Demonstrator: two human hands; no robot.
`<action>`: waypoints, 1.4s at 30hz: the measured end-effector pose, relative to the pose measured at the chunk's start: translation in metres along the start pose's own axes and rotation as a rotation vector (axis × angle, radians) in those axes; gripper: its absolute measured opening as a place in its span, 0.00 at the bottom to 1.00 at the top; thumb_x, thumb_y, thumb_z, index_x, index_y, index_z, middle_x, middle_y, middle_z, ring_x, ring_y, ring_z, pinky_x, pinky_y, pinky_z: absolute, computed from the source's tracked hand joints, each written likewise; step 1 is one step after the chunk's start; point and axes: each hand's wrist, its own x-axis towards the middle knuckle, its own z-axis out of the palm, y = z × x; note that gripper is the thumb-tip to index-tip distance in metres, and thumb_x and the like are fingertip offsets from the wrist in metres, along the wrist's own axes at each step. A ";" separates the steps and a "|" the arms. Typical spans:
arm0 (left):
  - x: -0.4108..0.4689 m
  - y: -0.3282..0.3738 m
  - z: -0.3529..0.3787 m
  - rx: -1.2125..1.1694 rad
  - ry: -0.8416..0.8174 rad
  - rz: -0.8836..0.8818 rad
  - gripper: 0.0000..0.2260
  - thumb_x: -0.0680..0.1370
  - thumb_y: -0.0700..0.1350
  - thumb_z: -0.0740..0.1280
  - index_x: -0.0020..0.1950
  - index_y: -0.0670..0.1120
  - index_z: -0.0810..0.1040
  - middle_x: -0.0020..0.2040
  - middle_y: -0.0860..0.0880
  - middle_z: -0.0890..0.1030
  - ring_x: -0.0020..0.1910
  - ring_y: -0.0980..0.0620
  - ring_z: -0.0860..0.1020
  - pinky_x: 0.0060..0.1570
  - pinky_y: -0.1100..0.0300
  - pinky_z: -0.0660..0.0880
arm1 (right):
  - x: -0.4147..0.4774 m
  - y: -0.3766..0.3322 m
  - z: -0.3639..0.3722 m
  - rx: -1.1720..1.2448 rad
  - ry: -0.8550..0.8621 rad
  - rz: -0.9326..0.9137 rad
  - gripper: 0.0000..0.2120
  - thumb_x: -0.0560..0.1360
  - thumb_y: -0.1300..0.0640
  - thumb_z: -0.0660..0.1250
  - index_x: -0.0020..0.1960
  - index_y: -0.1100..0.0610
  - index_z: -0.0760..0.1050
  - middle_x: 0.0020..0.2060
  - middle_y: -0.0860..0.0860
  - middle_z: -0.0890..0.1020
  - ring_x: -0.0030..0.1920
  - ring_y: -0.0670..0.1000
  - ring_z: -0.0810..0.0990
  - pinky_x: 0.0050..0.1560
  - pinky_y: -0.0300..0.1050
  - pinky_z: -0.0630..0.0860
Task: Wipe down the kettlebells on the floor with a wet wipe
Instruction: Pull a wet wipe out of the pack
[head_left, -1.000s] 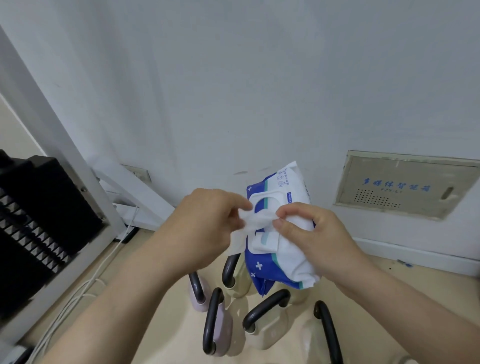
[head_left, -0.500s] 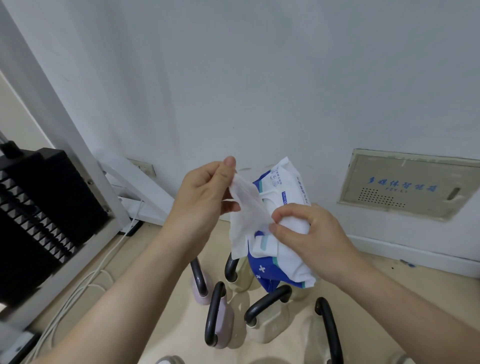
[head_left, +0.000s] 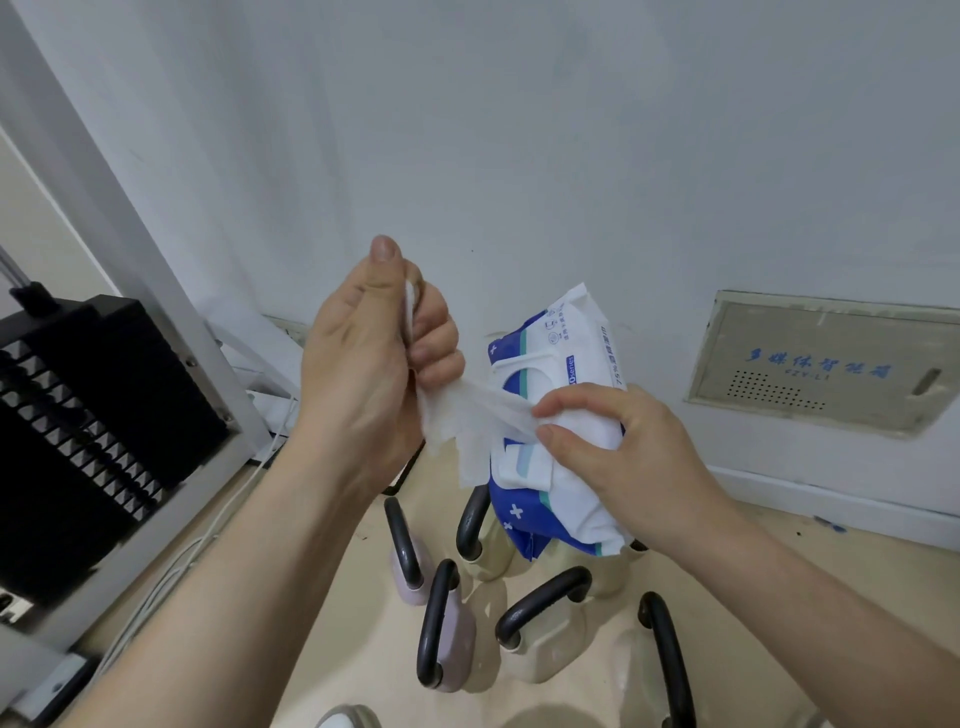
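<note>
Left hand (head_left: 363, 358) fingers pinch wet wipe (head_left: 467, 415); right hand (head_left: 618, 452) fingers clamp pack (head_left: 561, 353).

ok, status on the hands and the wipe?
Left hand pinching wet wipe, half out. Right hand holding wipe pack. Kettlebells untouched on floor, nothing blocking.

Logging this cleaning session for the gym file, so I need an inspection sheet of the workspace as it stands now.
Surface: beige floor, small dark specks near the wall.
Job's things: wet wipe partly drawn from wipe pack; kettlebells standing on the floor, untouched.
Clutter: nothing seen.
Grippers: left hand pinching the wipe; right hand gripping the pack.
Cables: white cable trailing along the floor at left.
Surroundings: white wall, wall panel, black weight stack.
</note>
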 end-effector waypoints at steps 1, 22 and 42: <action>-0.002 0.002 0.002 0.057 -0.013 0.043 0.19 0.83 0.51 0.56 0.34 0.47 0.60 0.28 0.51 0.60 0.24 0.56 0.57 0.22 0.65 0.56 | 0.001 0.001 0.001 0.004 0.006 0.001 0.06 0.73 0.50 0.71 0.45 0.37 0.80 0.48 0.48 0.75 0.50 0.41 0.76 0.47 0.33 0.70; -0.010 0.008 -0.007 1.542 0.238 0.665 0.07 0.74 0.51 0.69 0.41 0.49 0.82 0.30 0.47 0.80 0.34 0.40 0.79 0.37 0.51 0.77 | 0.018 0.021 -0.012 0.143 0.145 0.125 0.06 0.74 0.54 0.71 0.46 0.42 0.82 0.51 0.40 0.81 0.54 0.45 0.79 0.54 0.48 0.80; 0.020 0.023 -0.111 0.823 0.061 -0.564 0.11 0.75 0.50 0.70 0.38 0.44 0.80 0.31 0.47 0.82 0.25 0.54 0.74 0.29 0.65 0.68 | 0.043 -0.027 0.050 0.715 -0.141 0.225 0.19 0.75 0.56 0.70 0.64 0.50 0.74 0.55 0.51 0.84 0.54 0.56 0.84 0.55 0.56 0.80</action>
